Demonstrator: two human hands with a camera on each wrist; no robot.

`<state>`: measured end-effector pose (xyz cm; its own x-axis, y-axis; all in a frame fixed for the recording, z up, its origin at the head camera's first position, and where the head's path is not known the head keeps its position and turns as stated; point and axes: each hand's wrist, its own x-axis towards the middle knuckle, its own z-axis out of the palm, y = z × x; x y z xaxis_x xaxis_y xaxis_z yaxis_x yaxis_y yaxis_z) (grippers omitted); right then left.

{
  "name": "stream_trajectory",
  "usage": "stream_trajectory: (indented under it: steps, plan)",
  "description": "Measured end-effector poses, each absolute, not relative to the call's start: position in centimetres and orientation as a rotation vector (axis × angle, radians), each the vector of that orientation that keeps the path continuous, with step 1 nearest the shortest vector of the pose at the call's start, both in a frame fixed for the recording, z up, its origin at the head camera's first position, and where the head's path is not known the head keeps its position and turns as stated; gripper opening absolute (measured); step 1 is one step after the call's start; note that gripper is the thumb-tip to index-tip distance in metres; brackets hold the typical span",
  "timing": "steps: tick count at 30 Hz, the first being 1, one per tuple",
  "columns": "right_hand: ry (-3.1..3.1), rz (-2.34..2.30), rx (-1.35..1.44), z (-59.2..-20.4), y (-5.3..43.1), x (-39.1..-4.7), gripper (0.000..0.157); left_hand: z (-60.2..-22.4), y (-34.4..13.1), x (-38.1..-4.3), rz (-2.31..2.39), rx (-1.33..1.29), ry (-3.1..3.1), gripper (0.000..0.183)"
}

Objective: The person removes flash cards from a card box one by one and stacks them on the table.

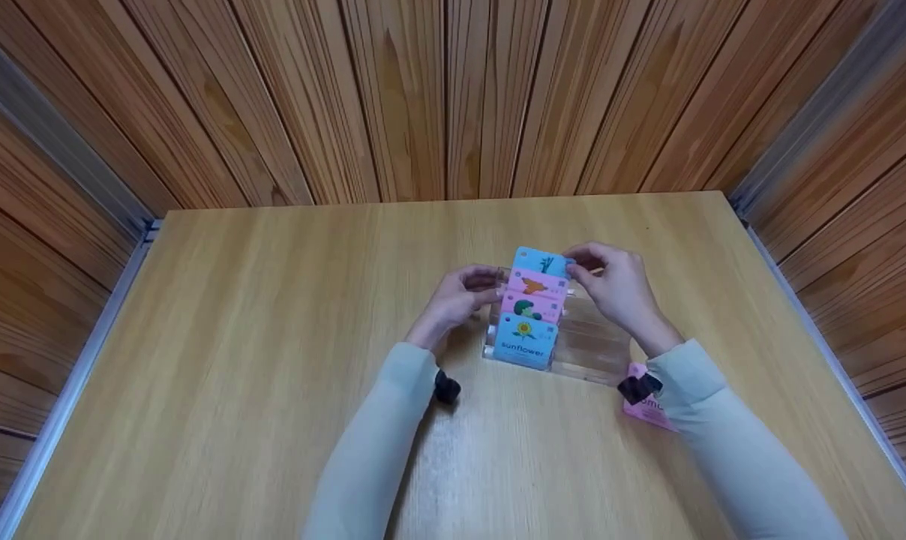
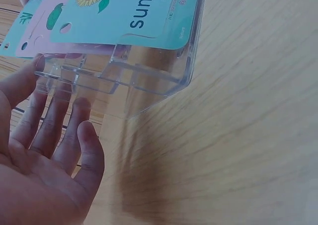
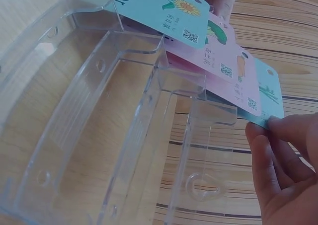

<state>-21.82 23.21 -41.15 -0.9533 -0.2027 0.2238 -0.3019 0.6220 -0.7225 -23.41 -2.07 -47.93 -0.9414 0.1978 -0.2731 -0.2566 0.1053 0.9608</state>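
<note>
A clear plastic tiered card stand (image 1: 592,349) sits on the table, with its left column holding overlapping cards. Lowest is the blue sunflower card (image 1: 524,341); behind it rise a pink card with a green plant (image 1: 532,307) and a pink card with an orange picture (image 1: 537,285). At the top is a blue card with green stalks (image 1: 541,262), whose right edge my right hand (image 1: 610,281) pinches between thumb and fingers. My left hand (image 1: 460,296) holds the stand's left side, thumb in front; some fingers show through the clear plastic (image 2: 112,73).
A pink card (image 1: 648,412) lies on the table to the right of the stand, partly covered by the right wrist camera (image 1: 639,388). Wooden plank walls (image 1: 423,97) enclose the tabletop (image 1: 273,337) at the back and both sides.
</note>
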Motion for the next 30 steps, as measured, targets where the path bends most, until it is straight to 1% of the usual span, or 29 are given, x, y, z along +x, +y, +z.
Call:
stream_trajectory:
  steps: [5,15,23,30]
  plan:
    - [-2.699,1.292,0.373,-41.2,23.6,-21.7,0.020,-47.9,-1.9,-23.4,1.893,-0.079,2.056,0.027]
    - [-2.569,1.456,0.276,-40.6,25.1,-21.1,0.027,-47.8,-1.9,-23.4,1.893,-0.101,2.046,0.027]
    - [-2.508,1.481,0.190,-40.1,28.5,-20.2,0.029,-47.9,-2.2,-23.4,1.910,-0.055,2.041,0.030]
    - [-2.475,1.513,0.101,-40.2,31.9,-18.8,0.028,-47.9,-2.2,-23.3,1.935,0.009,2.056,0.032]
